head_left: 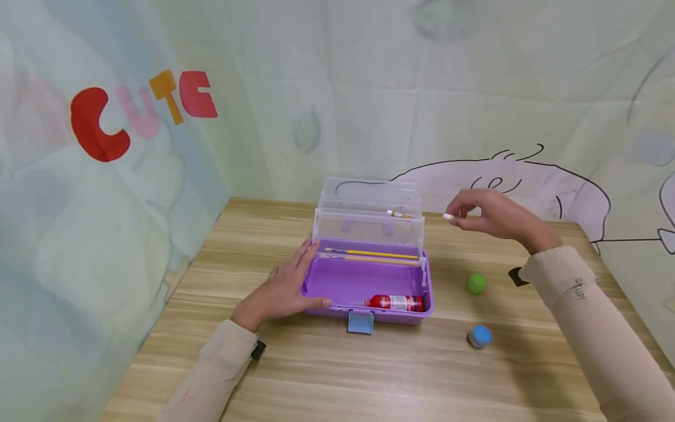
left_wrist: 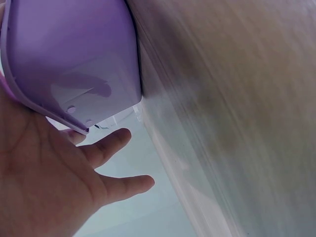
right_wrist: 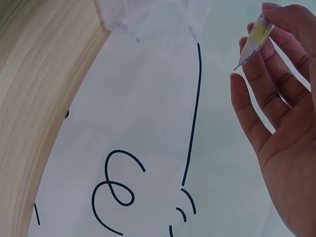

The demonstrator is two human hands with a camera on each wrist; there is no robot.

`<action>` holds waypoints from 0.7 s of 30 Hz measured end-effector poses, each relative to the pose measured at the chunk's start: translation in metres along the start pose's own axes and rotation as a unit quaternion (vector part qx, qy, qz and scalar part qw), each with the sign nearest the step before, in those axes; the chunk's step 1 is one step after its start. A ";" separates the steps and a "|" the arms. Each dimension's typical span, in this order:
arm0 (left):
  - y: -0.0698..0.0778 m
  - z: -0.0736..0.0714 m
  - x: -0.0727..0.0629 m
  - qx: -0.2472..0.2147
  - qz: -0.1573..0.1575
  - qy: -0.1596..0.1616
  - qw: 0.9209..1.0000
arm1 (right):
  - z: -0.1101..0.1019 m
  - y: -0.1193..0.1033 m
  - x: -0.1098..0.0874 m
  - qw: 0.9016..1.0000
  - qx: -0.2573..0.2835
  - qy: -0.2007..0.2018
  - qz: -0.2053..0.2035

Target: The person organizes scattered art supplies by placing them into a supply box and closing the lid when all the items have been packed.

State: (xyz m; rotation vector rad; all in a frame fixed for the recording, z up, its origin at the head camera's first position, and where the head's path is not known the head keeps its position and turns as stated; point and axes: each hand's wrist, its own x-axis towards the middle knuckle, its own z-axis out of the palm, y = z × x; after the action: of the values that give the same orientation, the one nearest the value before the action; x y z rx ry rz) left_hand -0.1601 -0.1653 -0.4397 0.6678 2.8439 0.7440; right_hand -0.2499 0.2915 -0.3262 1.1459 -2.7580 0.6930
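A purple toolbox (head_left: 337, 287) with a clear lid (head_left: 369, 196) stands open on the table. My left hand (head_left: 287, 284) rests against its left side, thumb at the front rim and fingers spread; the left wrist view shows the palm (left_wrist: 44, 173) beside the purple wall (left_wrist: 79, 54). To the right of the lid, in the air, my right hand (head_left: 495, 214) pinches a small paint tube (right_wrist: 256, 39) with a yellow label. Another small tube (head_left: 399, 214) lies in the raised clear tray. Two paintbrushes (head_left: 379, 254) lie across the box, and a red bottle (head_left: 395, 302) lies at its front right.
A green-lidded pot (head_left: 476, 284) and a blue-lidded pot (head_left: 480, 336) stand on the wooden table (head_left: 416, 375), right of the box. A blue latch (head_left: 361, 322) hangs at the box front. Behind the table is a printed cloth (head_left: 274, 117).
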 end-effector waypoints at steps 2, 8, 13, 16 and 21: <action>0.000 0.000 0.000 0.001 0.001 0.001 1.000 | 0.001 0.000 0.006 1.000 0.002 -0.003 -0.001; 0.000 -0.001 0.000 0.000 0.001 0.002 1.000 | 0.002 -0.003 0.023 1.000 0.005 -0.016 0.025; -0.001 0.001 0.000 0.003 0.006 0.007 1.000 | 0.004 -0.005 0.035 0.999 0.004 -0.020 0.027; -0.002 0.002 0.001 0.006 0.009 0.009 1.000 | 0.006 -0.006 0.041 0.999 0.005 -0.024 0.028; -0.003 0.002 0.001 0.008 0.008 0.009 1.000 | 0.008 -0.007 0.049 0.999 -0.003 -0.026 0.021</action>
State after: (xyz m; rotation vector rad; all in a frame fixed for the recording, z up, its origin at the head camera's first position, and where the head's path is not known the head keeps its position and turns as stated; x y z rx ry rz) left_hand -0.1617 -0.1658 -0.4431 0.6907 2.8669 0.7325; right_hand -0.2798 0.2518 -0.3191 1.1252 -2.8324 0.6669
